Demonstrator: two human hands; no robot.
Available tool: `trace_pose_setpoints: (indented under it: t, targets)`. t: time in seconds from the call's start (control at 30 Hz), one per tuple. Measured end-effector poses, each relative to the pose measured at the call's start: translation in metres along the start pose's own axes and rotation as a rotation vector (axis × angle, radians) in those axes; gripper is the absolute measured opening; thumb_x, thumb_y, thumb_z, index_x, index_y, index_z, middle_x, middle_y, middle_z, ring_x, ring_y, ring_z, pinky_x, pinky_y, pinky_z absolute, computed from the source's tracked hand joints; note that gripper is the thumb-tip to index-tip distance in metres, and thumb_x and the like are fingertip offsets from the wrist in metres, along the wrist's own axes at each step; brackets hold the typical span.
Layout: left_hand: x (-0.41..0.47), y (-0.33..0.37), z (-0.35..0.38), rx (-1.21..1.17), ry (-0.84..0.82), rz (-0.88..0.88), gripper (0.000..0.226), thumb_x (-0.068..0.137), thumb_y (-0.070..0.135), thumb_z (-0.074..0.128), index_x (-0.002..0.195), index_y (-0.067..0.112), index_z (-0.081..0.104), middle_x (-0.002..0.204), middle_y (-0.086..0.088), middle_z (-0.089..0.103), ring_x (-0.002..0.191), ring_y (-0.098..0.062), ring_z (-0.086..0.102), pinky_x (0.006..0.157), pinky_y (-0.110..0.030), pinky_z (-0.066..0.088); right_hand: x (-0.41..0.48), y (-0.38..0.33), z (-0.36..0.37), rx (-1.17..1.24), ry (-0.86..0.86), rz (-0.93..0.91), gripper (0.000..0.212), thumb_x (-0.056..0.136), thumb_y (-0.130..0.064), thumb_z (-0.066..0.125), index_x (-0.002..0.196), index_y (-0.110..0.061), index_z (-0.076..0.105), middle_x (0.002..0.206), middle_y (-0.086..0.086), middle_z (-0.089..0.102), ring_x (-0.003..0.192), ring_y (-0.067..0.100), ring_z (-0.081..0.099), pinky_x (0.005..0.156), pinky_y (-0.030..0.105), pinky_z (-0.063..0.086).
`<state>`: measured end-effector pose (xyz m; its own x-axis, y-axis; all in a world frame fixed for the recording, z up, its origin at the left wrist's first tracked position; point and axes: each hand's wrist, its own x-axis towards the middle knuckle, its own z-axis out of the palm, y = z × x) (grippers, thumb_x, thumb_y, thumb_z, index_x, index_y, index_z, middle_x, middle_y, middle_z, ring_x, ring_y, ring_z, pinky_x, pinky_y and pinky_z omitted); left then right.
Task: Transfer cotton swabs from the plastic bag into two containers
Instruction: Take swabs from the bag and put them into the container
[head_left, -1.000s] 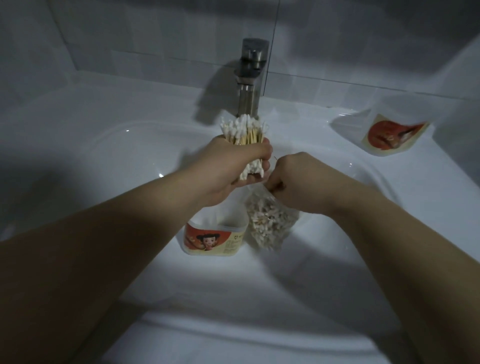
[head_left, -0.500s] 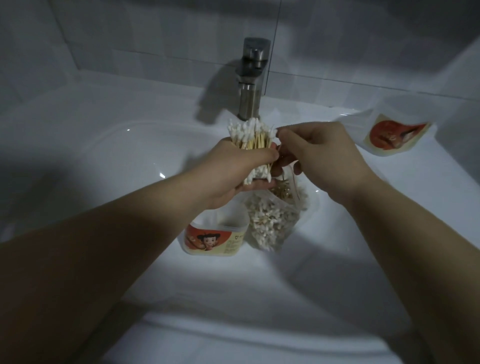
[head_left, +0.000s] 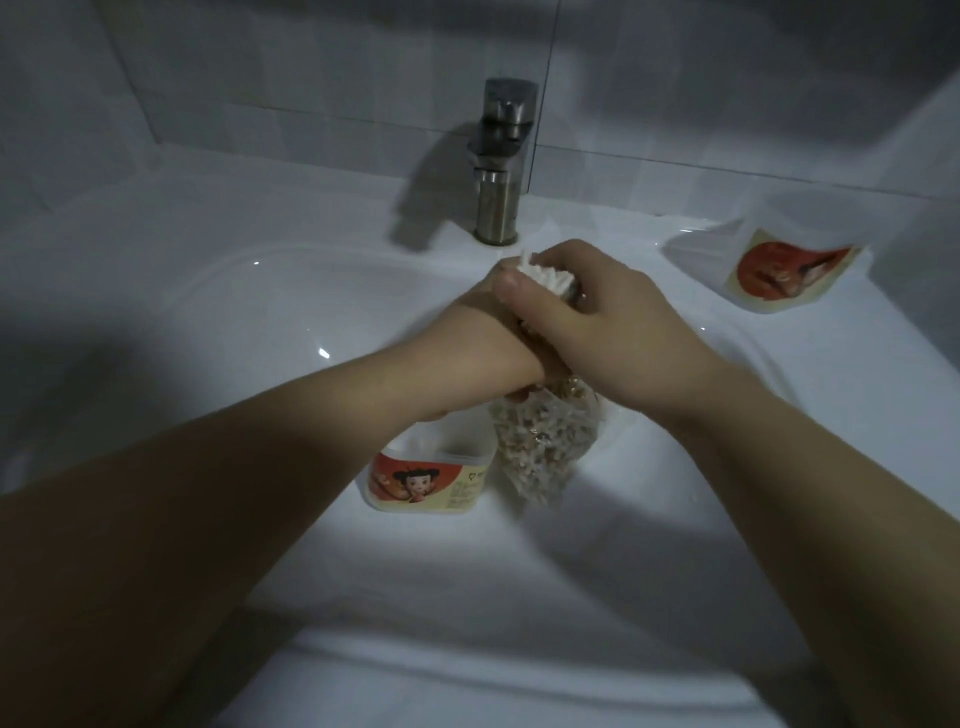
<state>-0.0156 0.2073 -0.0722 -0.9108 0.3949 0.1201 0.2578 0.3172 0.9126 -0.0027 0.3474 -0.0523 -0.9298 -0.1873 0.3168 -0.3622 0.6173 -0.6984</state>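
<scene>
White sink, bunched white-tipped cotton swabs

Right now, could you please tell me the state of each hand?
Right hand: closed around the cotton swab bundle.
Left hand: mostly hidden beneath the other hand; its state cannot be told.

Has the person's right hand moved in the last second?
Yes. The right hand has risen toward the faucet and shifted left, from the plastic bag below onto the cotton swabs, which it now grips.
</scene>
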Motion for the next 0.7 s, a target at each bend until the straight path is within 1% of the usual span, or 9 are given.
trace_pose_setpoints:
  t: [0.1,0.17,0.2,0.23,0.27,0.33,0.47,0.6,0.7]
  targets:
    - [-0.002,0.003,-0.001,-0.005,-0.091,-0.017,0.022,0.087,0.000,0.069,0.088,0.022,0.065,0.059,0.011,0.064,0.057,-0.006,0.063,0.055,-0.030,0.052,0.000,-0.002,0.004,-0.016,0.066,-0.038,0.033,0.084,-0.069,0.060,0.090,-0.037,0.060,0.079,-0.022,0.068,0.078,-0.013,0.062,0.059,0.003,0.041]
    - [-0.003,0.004,-0.005,-0.019,-0.148,-0.026,0.030,0.082,-0.006,0.069,0.107,0.011,0.066,0.066,0.006,0.065,0.061,-0.008,0.063,0.057,-0.030,0.051,0.001,-0.001,0.006,-0.019,0.068,-0.088,0.020,0.093,-0.055,0.057,0.084,-0.037,0.059,0.074,-0.015,0.068,0.075,-0.006,0.064,0.058,0.008,0.042]
    - [-0.002,0.004,-0.006,-0.006,-0.155,-0.042,0.050,0.080,-0.007,0.071,0.126,0.003,0.058,0.069,0.007,0.066,0.062,-0.007,0.065,0.058,-0.029,0.052,0.001,-0.001,0.006,-0.011,0.060,-0.110,0.018,0.096,-0.047,0.054,0.080,-0.039,0.058,0.071,-0.014,0.067,0.072,-0.003,0.064,0.057,0.008,0.041]
    - [-0.001,0.004,-0.007,0.000,-0.154,-0.063,0.076,0.077,-0.008,0.074,0.144,-0.002,0.039,0.071,0.010,0.067,0.064,-0.005,0.066,0.059,-0.026,0.052,0.001,-0.002,0.007,-0.003,0.053,-0.124,0.020,0.097,-0.041,0.052,0.078,-0.041,0.056,0.069,-0.013,0.066,0.069,0.000,0.064,0.055,0.009,0.040]
    - [0.000,0.002,-0.008,-0.008,-0.151,-0.074,0.096,0.076,-0.008,0.076,0.154,0.003,0.021,0.073,0.013,0.068,0.066,-0.003,0.067,0.059,-0.024,0.052,0.001,-0.001,0.008,0.003,0.051,-0.130,0.023,0.098,-0.037,0.051,0.076,-0.042,0.055,0.067,-0.012,0.065,0.067,0.001,0.063,0.054,0.009,0.039]
    - [0.000,-0.001,-0.009,-0.033,-0.152,-0.076,0.111,0.074,-0.007,0.076,0.158,0.018,0.007,0.072,0.017,0.068,0.066,-0.001,0.068,0.058,-0.022,0.052,0.002,0.000,0.010,0.034,0.056,-0.115,0.020,0.097,-0.034,0.051,0.079,-0.041,0.056,0.066,-0.012,0.065,0.066,0.001,0.062,0.053,0.008,0.039]
    - [-0.002,0.000,-0.013,0.003,-0.179,-0.085,0.107,0.075,-0.008,0.075,0.154,0.011,0.005,0.062,0.015,0.065,0.062,-0.001,0.067,0.059,-0.024,0.053,0.001,0.001,0.013,0.038,0.033,-0.153,0.011,0.098,-0.030,0.048,0.095,-0.039,0.055,0.070,-0.005,0.068,0.066,0.003,0.065,0.054,0.012,0.044]
    - [-0.006,-0.001,-0.013,-0.036,-0.150,-0.122,0.129,0.072,-0.009,0.074,0.158,0.025,-0.015,0.080,-0.015,0.069,0.066,-0.020,0.069,0.064,-0.038,0.057,0.003,0.002,0.017,0.005,0.033,-0.162,0.029,0.100,-0.027,0.047,0.071,-0.029,0.052,0.062,-0.007,0.059,0.060,0.005,0.056,0.053,0.013,0.037]
    - [-0.006,-0.001,-0.010,-0.042,-0.150,-0.112,0.114,0.074,-0.015,0.068,0.157,0.022,-0.001,0.075,-0.016,0.064,0.065,-0.022,0.064,0.063,-0.039,0.054,0.005,0.004,0.020,-0.002,0.044,-0.121,0.041,0.101,-0.032,0.050,0.060,-0.031,0.048,0.054,-0.013,0.056,0.054,0.003,0.054,0.051,0.011,0.035]
